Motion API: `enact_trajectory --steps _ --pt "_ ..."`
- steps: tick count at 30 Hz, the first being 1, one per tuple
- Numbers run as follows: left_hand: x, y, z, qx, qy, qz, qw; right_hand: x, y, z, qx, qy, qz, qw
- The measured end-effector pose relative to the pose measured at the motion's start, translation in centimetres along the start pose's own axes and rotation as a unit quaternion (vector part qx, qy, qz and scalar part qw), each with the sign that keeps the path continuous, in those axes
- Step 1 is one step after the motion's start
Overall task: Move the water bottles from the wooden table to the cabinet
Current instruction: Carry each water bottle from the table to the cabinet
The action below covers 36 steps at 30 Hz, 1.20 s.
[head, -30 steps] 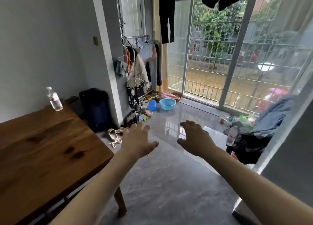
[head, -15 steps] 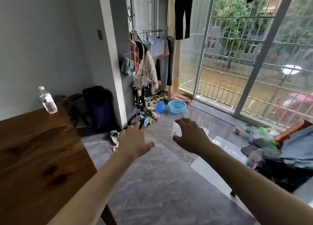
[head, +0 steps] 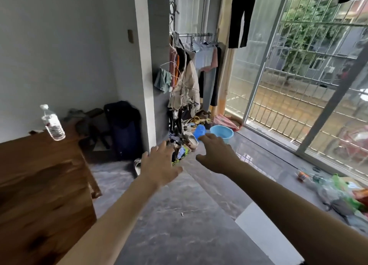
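left hand (head: pixel 159 165) grip open, empty | right hand (head: pixel 217 155) grip open, empty | 1 water bottle (head: pixel 52 123) on wooden table (head: pixel 39 185)

Clear plastic bottle (head: pixel 52 123) with white cap on the far end of a dark, matt wood table (head: pixel 39 185) with visible grain. Floor (head: pixel 179 225) is glossy grey marble-look tile, reflecting window light; blue plastic basin (head: pixel 222 132) far on it. Cloth garments on a metal rack (head: pixel 196 34), white metal window grille (head: pixel 298 69) right.

- Wooden bench (head: pixel 39 185), left of the hands: a water bottle (head: pixel 52 123) stands at its far edge.
- Grey floor (head: pixel 179 225), beyond the hands: shoes (head: pixel 190 140), blue basin (head: pixel 222 133).
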<state>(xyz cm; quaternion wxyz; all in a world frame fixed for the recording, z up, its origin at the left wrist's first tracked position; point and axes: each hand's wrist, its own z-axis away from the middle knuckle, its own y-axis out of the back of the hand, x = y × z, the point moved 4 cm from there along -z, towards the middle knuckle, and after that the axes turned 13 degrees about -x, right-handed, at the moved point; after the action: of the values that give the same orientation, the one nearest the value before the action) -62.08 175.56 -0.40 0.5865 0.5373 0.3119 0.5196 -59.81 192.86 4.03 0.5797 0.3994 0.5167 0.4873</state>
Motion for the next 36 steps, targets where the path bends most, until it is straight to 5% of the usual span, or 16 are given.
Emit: enact_trajectory --steps 25,36 --pt "-14.1 6.0 -26.8 -0.001 0.234 0.038 0.972 -3.2 0.1 -38.4 -0.118 0.191 -0.008 0.975" --pt "-24.4 6.8 -30.0 -0.025 0.339 0.089 0.936 -13.5 -3.1 -49.0 -0.187 0.304 0.003 0.934"
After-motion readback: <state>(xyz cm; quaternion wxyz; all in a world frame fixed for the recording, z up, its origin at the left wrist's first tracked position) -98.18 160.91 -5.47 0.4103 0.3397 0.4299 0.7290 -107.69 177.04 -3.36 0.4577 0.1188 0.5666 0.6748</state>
